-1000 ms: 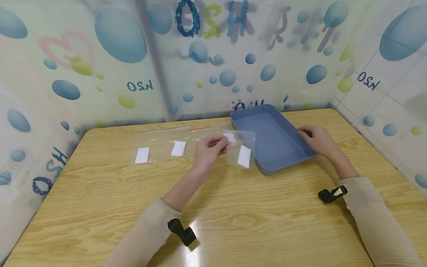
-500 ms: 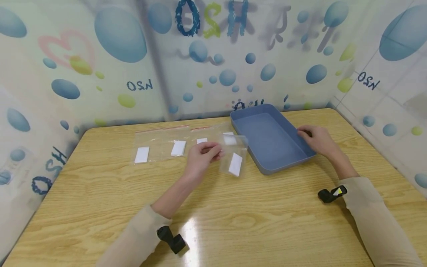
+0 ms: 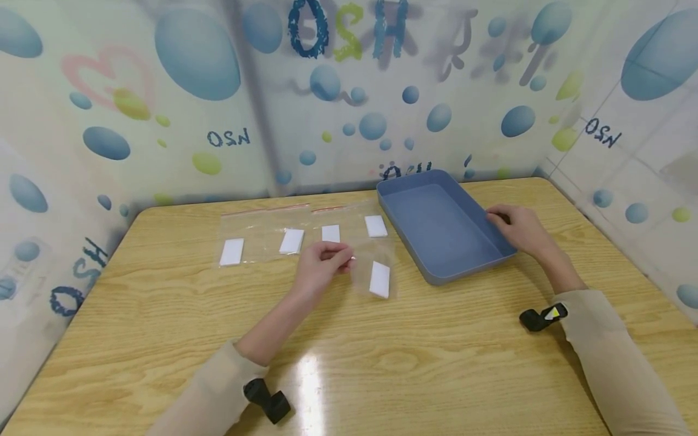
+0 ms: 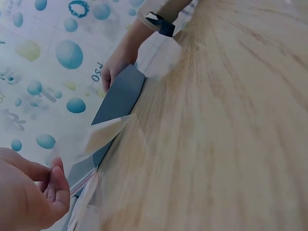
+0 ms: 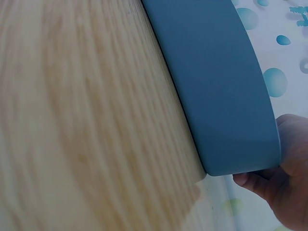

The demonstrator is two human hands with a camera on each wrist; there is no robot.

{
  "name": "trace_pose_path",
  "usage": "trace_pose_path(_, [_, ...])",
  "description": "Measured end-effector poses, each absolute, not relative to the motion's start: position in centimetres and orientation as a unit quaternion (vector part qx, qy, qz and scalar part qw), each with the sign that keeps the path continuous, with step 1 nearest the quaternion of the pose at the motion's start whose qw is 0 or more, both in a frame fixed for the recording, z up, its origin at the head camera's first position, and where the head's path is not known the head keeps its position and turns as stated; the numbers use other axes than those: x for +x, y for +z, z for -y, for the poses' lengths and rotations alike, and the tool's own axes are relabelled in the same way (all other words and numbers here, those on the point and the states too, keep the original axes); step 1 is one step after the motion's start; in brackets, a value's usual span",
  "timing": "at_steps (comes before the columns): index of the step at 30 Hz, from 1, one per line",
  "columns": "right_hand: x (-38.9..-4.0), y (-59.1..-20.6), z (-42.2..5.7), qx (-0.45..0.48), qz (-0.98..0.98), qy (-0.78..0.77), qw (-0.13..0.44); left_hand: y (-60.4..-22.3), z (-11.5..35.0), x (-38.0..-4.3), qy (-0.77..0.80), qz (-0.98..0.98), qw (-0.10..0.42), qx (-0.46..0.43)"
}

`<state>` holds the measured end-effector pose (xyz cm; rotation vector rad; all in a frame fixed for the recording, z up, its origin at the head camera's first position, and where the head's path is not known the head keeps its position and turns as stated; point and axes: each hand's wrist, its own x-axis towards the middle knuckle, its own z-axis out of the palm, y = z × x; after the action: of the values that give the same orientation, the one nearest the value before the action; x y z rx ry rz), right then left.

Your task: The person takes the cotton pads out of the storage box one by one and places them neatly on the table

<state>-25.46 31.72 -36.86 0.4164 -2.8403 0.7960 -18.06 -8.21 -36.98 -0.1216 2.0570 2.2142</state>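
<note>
My left hand (image 3: 319,266) pinches the edge of a small clear plastic bag (image 3: 362,280). Inside that bag is a white flat piece (image 3: 380,280). It hangs close over the wooden table, left of the blue-grey tray (image 3: 436,221). In the left wrist view, thumb and fingers meet at the edge of the bag (image 4: 107,136). My right hand (image 3: 520,229) holds the tray's right rim near its front corner. The right wrist view shows the tray's side wall (image 5: 211,91), with the right hand (image 5: 291,178) gripping the end of it.
Behind the left hand lie several clear bags in a row, some with a red zip line, each with a white piece, such as the leftmost white piece (image 3: 231,252). A wall sheet (image 3: 338,121) printed with blue drops borders the wooden table (image 3: 409,363) at the back.
My left hand has moved left and toward me with the pinched bag, away from the tray's left rim, uncovering white pieces behind. The right hand and the tray have stayed put.
</note>
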Motion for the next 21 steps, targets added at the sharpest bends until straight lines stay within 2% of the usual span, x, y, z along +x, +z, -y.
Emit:
trace_pose_path(14, [-25.6,-37.0,-31.7,0.138,0.950,0.268,0.078,-37.4,9.8,-17.4,0.665,-0.742,0.067,-0.047])
trace_pose_path(21, [-25.6,-36.9,-31.7,0.139,0.949,0.270,0.081,-37.7,10.2,-17.1,0.687,-0.719,0.089,-0.045])
